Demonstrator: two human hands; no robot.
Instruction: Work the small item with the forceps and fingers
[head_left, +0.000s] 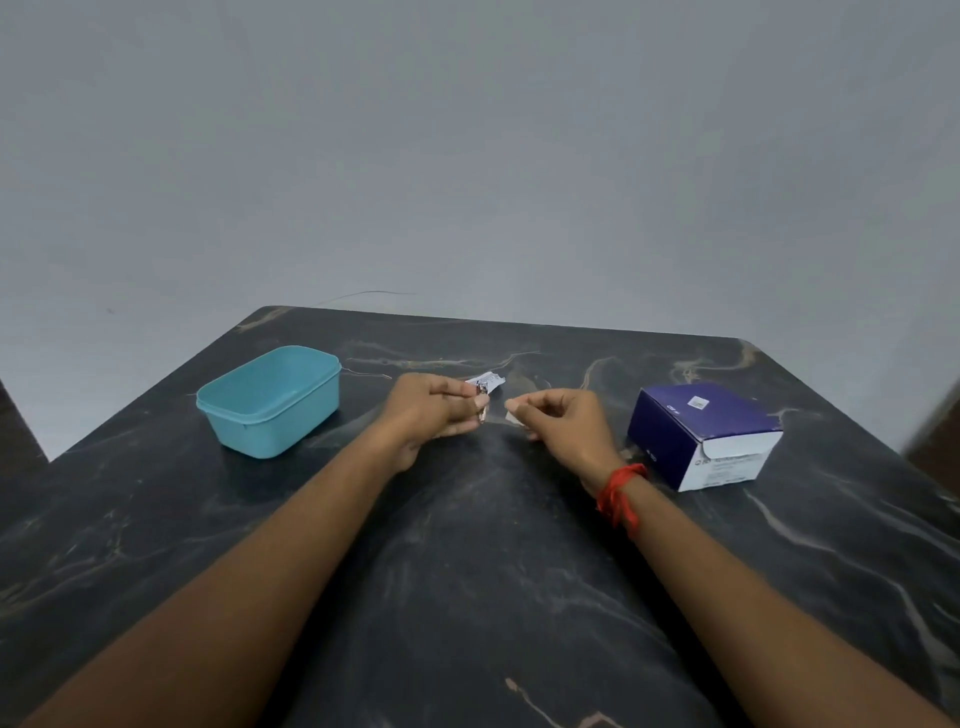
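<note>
Near the middle of the dark marble worktop (467, 571), toward its far edge, the left hand (431, 415) pinches a small white packet (485, 387) between thumb and curled fingers. The right hand (561, 426) is just beside it, with fingers curled around a small pale scrap (511, 413). A teal container (270, 400) stands toward the left edge, and a purple box (701, 436) toward the right edge.

We note a teal tub (270, 400) blocking the left flank and a purple box (701, 436) blocking the right. Between them the table (478, 571) offers open passage; a small wrapper (491, 382) lies beyond centre.
</note>
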